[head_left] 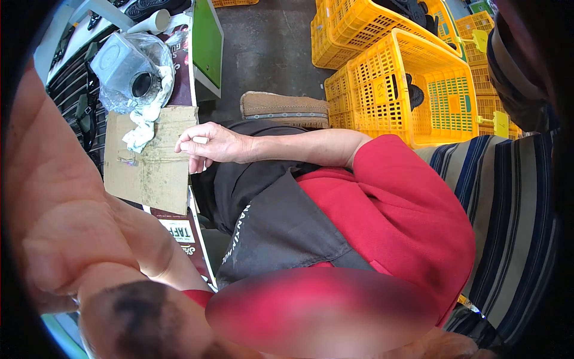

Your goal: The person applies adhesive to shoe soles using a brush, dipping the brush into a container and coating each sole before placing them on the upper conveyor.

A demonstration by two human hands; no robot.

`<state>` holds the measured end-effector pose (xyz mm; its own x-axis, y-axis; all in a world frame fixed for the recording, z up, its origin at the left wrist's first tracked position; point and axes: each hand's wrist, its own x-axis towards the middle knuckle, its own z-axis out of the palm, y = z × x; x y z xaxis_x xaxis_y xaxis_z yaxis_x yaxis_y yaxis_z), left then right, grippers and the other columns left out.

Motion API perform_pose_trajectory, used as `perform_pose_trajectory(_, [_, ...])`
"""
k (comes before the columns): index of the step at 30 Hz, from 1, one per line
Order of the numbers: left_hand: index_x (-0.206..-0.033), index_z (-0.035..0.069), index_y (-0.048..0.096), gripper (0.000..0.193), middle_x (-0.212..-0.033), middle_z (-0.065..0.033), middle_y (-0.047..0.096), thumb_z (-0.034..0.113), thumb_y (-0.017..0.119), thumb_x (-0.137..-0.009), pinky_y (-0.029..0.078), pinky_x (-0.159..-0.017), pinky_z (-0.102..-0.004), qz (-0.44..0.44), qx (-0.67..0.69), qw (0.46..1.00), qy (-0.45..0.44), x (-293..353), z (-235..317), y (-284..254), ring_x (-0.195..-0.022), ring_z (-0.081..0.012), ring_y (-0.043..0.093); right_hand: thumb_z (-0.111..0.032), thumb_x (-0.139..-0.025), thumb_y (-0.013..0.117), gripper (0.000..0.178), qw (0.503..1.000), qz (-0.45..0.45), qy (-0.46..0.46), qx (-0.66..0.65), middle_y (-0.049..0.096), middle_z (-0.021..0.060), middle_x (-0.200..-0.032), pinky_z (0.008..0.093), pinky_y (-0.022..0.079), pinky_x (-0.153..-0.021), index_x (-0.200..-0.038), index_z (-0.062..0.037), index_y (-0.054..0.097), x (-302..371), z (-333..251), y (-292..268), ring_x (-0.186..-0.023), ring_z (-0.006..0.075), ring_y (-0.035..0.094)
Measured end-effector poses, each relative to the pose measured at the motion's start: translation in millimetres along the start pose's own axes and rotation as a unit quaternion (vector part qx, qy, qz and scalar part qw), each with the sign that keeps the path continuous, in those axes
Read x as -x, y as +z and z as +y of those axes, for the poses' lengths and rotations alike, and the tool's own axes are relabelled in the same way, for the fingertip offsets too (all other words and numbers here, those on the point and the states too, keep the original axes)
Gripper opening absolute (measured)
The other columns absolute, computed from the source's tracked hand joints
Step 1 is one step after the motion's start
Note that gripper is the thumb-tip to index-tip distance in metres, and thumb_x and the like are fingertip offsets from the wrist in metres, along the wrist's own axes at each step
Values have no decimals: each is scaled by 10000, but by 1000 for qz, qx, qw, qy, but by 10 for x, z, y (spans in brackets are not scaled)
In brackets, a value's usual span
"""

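My left hand (72, 197) fills the left side, very close to the camera, with palm and wrist showing. Dark smudges mark the skin lower down, and its fingers are mostly cut off or too near to read. Over my lap, beside the edge of a worn cardboard sheet (170, 185), is my right hand (209, 145). Its fingers are curled, with a small white piece (201, 140) among them that I cannot identify. A crumpled whitish cloth (141, 128) lies on the cardboard. Behind it stands a translucent plastic container (119, 63) in a clear bag (162, 51).
Yellow plastic crates (371, 102) stand at the upper right, some with black items inside. A brown padded seat (284, 109) is ahead of my lap. Next to the bench is a green panel (207, 45). Striped fabric (502, 221) covers the right side.
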<state>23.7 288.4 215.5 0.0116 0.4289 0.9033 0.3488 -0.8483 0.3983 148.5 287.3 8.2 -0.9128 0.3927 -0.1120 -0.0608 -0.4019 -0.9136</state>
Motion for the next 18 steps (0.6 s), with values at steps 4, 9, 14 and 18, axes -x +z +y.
perform_pose_trajectory(4, [-1386, 143, 363, 717, -1358, -241, 398, 614, 443, -853, 371, -986, -508, 9, -13, 1000, 9, 75, 5, -9, -1236, -418, 407, -259, -980, 422, 255, 1000, -6, 9, -16, 658, 57, -745, 211, 481, -603, -1077, -60, 549, 18, -69, 3, -683, 92, 625])
perform_pose_trajectory(9, [-1385, 142, 367, 719, -1352, -246, 406, 619, 441, -852, 377, -983, -506, 17, -76, 997, 17, 184, 210, -243, -1231, -419, 417, -218, -975, 440, 221, 998, -22, -47, -23, 637, 22, -737, 209, 480, -621, -1071, -50, 548, 9, -161, 112, -694, 74, 617])
perform_pose_trajectory(14, [-1135, -70, 474, 463, -990, -274, 570, 325, 547, -905, 531, -721, -367, 146, -105, 982, -65, 863, 404, -266, -838, -309, 615, -212, -971, 451, 236, 996, -7, -91, 6, 629, 30, -746, 219, 490, -633, -1088, -30, 547, -41, -297, 113, -697, 84, 615])
perform_pose_trajectory(18, [-1032, -46, 514, 219, -917, -182, 583, 95, 553, -869, 504, -717, -321, 229, -80, 935, -260, 1665, 601, -23, -810, -226, 594, -224, -966, 470, 257, 992, -13, -125, 22, 627, 52, -761, 242, 512, -666, -1107, -18, 535, -169, -296, 27, -733, 106, 619])
